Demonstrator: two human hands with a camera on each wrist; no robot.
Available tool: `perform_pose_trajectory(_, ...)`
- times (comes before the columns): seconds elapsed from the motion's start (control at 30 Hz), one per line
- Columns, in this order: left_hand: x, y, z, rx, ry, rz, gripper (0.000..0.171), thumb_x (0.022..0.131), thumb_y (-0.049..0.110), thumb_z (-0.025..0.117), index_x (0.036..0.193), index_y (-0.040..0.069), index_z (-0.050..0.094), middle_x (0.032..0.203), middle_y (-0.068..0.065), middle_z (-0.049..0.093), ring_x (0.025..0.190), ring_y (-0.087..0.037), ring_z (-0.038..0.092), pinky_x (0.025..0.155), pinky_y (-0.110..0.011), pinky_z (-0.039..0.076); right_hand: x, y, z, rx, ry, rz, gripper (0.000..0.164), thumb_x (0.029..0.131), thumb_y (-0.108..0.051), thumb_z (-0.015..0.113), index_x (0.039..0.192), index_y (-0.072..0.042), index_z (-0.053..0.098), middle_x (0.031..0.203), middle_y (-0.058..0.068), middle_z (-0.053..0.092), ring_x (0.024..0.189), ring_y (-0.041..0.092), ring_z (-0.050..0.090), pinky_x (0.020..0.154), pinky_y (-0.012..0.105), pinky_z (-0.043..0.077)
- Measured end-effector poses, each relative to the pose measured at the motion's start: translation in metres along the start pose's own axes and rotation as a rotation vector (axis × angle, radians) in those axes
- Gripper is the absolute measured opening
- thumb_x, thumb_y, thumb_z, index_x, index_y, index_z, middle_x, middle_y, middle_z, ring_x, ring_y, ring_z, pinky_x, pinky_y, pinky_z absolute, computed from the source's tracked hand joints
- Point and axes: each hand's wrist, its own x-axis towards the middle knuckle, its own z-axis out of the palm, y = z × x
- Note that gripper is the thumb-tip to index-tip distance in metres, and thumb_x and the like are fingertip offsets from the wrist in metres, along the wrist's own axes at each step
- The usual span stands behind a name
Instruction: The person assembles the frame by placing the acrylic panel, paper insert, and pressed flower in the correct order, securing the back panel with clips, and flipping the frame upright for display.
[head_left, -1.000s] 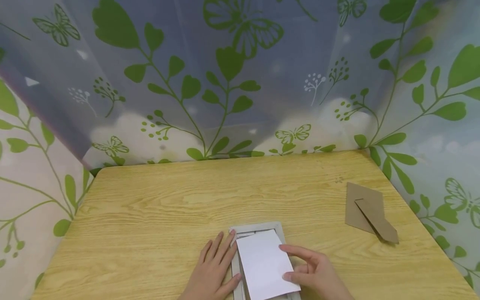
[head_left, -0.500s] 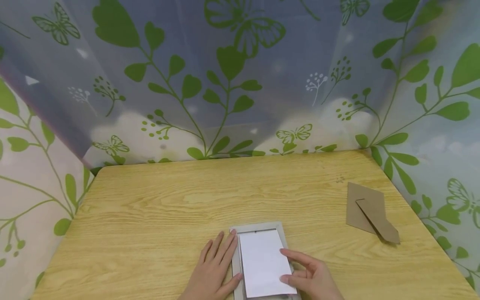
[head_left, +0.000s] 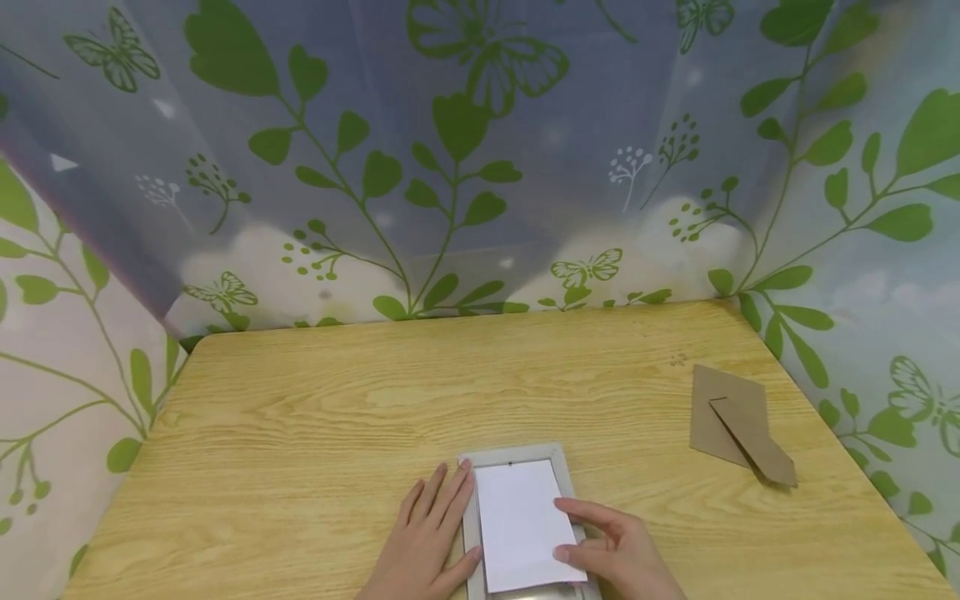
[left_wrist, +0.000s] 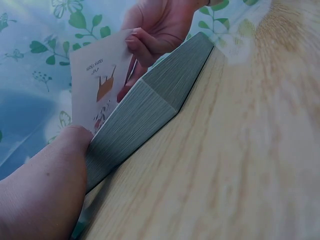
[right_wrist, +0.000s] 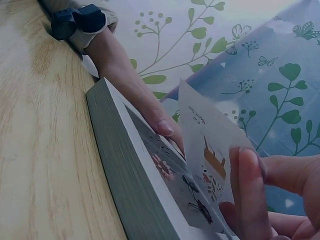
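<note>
A grey picture frame [head_left: 510, 455] lies on the table at the front middle, seen from its back. Over its opening is a paper card [head_left: 525, 525], white on top; the wrist views show its printed underside [left_wrist: 92, 75], with small text and drawings. The card stands tilted up towards its right edge, its left edge down inside the frame. My left hand [head_left: 427, 533] rests along the frame's left side, fingers straight, thumb on the rim. With thumb and fingers, my right hand [head_left: 618, 542] pinches the card's right edge. A floral pattern shows inside the frame in the right wrist view.
A brown backing board [head_left: 705, 429] with a fold-out stand leg [head_left: 765, 454] lies at the right of the wood-grain table [head_left: 300, 408]. Curtains [head_left: 510, 208] printed with leaves and butterflies hang behind and at both sides.
The card has turned from a slant to line up with the frame's opening and shifted slightly left. The right hand has moved a little left with it. The left hand has stayed put.
</note>
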Motion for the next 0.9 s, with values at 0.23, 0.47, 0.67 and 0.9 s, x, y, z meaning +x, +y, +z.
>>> perform_pose_trajectory(0.23, 0.000, 0.000, 0.000, 0.025, 0.050, 0.030, 0.076, 0.100, 0.057, 0.039, 0.157, 0.008, 0.026, 0.165, -0.006, 0.017, 0.145, -0.038, 0.026, 0.107, -0.057, 0.028, 0.001, -0.001, 0.000, 0.006, -0.048, -0.020, 0.062, 0.091, -0.015, 0.072, 0.141, 0.008, 0.046, 0.123, 0.015, 0.060, 0.082, 0.026, 0.072, 0.080, 0.032, 0.057)
perform_pose_trajectory(0.47, -0.001, 0.000, 0.003, 0.038, 0.066, 0.039, 0.075, 0.100, 0.058, 0.038, 0.157, 0.009, 0.026, 0.165, -0.006, 0.017, 0.145, -0.038, 0.027, 0.107, -0.056, 0.027, -0.006, -0.011, -0.007, -0.157, -0.125, -0.056, 0.049, 0.096, -0.019, 0.066, 0.135, 0.007, 0.053, 0.121, 0.016, 0.057, 0.067, 0.022, 0.069, 0.062, 0.028, 0.057)
perform_pose_trajectory(0.67, -0.001, 0.000, 0.003, 0.025, 0.071, 0.041, 0.074, 0.101, 0.058, 0.035, 0.157, 0.009, 0.027, 0.165, -0.006, 0.018, 0.145, -0.038, 0.027, 0.107, -0.056, 0.026, -0.011, -0.022, -0.015, -0.382, -0.098, -0.110, 0.038, 0.097, -0.027, 0.065, 0.125, -0.001, 0.064, 0.081, 0.009, 0.068, 0.057, 0.015, 0.062, 0.054, 0.027, 0.052)
perform_pose_trajectory(0.9, 0.000, 0.000, 0.001, 0.022, 0.067, 0.035, 0.075, 0.099, 0.053, 0.045, 0.157, 0.009, 0.027, 0.165, -0.007, 0.019, 0.145, -0.037, 0.027, 0.106, -0.056, 0.025, 0.006, -0.018, -0.025, -0.463, 0.054, -0.269, 0.031, 0.095, -0.020, 0.068, 0.119, -0.001, 0.066, 0.087, 0.009, 0.066, 0.061, 0.011, 0.058, 0.051, 0.027, 0.050)
